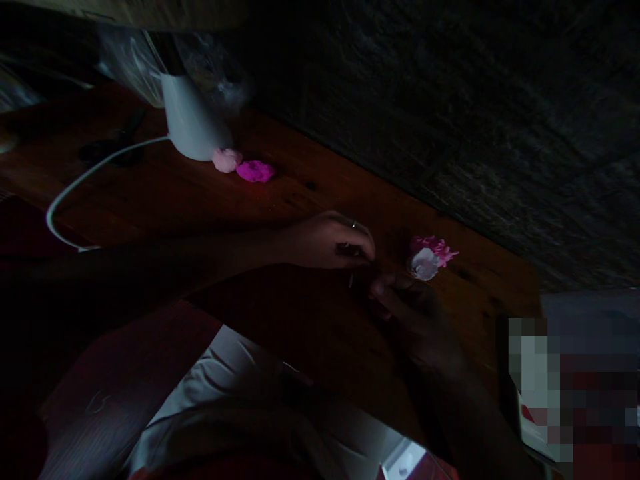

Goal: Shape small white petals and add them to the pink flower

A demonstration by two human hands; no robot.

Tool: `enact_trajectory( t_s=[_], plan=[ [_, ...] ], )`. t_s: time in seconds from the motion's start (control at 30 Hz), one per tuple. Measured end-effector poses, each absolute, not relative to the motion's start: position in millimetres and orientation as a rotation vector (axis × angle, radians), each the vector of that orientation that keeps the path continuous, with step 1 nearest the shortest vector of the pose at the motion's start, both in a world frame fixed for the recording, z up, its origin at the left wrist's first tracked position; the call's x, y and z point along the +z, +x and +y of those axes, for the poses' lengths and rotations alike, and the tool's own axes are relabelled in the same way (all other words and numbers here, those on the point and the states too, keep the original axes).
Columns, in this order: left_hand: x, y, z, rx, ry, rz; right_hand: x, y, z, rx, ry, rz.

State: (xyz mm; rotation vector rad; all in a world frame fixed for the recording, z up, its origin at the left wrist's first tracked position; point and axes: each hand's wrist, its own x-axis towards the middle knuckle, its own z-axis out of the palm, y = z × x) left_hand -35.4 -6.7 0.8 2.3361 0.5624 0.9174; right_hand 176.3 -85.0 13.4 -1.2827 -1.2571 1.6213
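Note:
The scene is very dark. My left hand (pixel 327 241) rests on a brown wooden table (pixel 300 200), fingers curled in a pinch around something small and thin that I cannot make out; a ring shows on one finger. My right hand (pixel 410 313) lies in shadow just right of it, fingers closed near a small flower (pixel 429 257) with pink and white petals, which it seems to hold by its base. The two hands almost touch.
A white lamp base (pixel 193 123) with a white cable (pixel 85 183) stands at the back left. Beside it lie a pale pink lump (pixel 227 159) and a magenta lump (pixel 255 171). Clear plastic bags (pixel 130 60) sit behind. White paper (pixel 235 373) lies near me; a dark wall runs right.

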Motion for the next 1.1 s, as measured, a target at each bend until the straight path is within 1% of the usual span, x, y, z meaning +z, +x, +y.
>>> enact_trajectory(
  t_s=[0.27, 0.43, 0.7, 1.1],
  plan=[
    [2.8, -35.6, -8.0, 0.895, 2.320, 0.560, 11.3, 177.0, -85.2, 1.562, -1.321, -1.295],
    [2.4, -36.0, -8.0, 0.911, 2.365, 0.537, 9.6, 176.7, -82.7, 1.460, -1.376, -1.188],
    [2.4, -36.7, -9.3, 0.930, 2.353, 0.518, 9.3, 175.4, -81.5, 1.542, -1.348, -1.165],
    [2.5, -36.4, -8.8, 0.886, 2.331, 0.552, 10.0, 174.6, -82.0, 1.546, -1.300, -1.133]
  ],
)
